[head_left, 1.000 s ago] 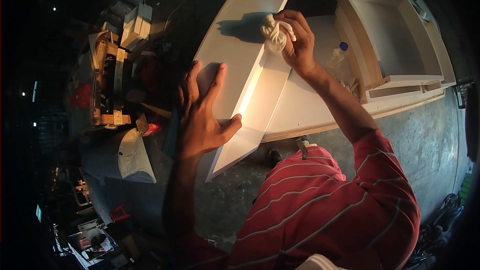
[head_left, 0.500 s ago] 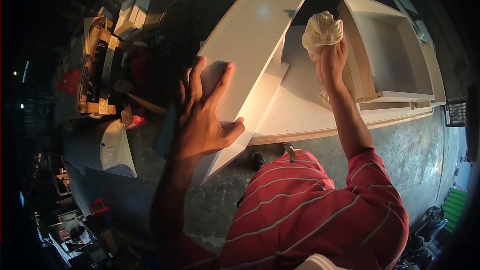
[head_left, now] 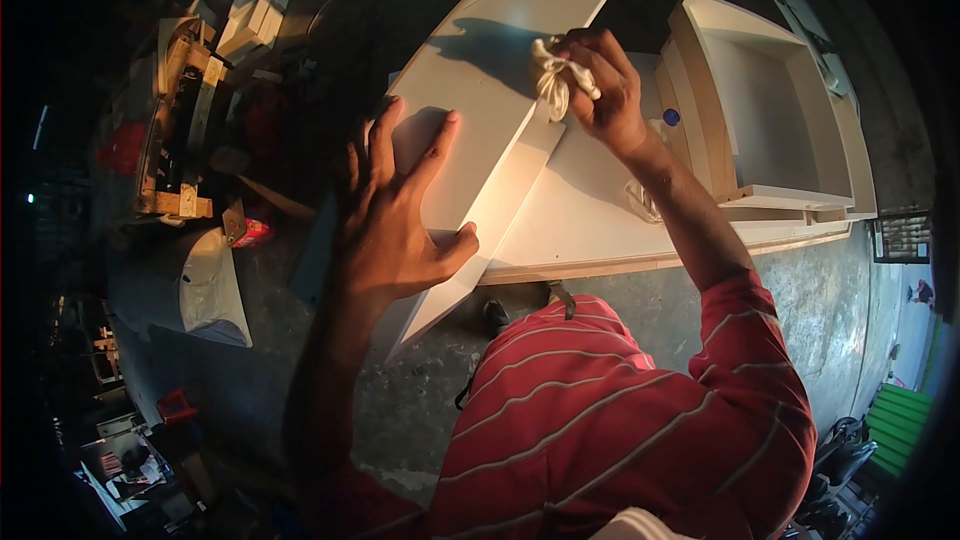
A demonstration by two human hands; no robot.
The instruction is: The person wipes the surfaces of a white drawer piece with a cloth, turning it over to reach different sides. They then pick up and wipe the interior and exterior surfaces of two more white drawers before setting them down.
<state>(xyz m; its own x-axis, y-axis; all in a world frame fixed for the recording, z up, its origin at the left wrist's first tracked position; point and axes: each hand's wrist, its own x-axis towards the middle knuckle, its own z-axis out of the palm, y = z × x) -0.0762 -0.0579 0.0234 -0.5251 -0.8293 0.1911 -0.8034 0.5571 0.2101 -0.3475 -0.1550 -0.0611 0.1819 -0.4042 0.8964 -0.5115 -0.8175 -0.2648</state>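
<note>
My left hand (head_left: 395, 220) lies with fingers spread on the near part of a white panel (head_left: 475, 80), thumb along its right edge. My right hand (head_left: 605, 90) grips a bunched cream cloth (head_left: 560, 80) at the panel's right edge, and its shadow falls across the white face. Under the raised panel, a white board with a wooden edge (head_left: 600, 268) stretches to the right. A small blue round cap (head_left: 671, 117) shows beside my right forearm, its lower surroundings partly hidden by the arm.
An open white drawer-like box (head_left: 790, 110) stands on the board at the right. To the left are a wooden frame (head_left: 185, 130), stacked pale blocks (head_left: 255, 15) and a white curved piece (head_left: 215, 290) on the concrete floor. A green crate (head_left: 903, 425) sits at far right.
My right hand has moved left with the cloth, from above the board to the white panel's edge. The blue cap has come into view. My left hand stays on the panel.
</note>
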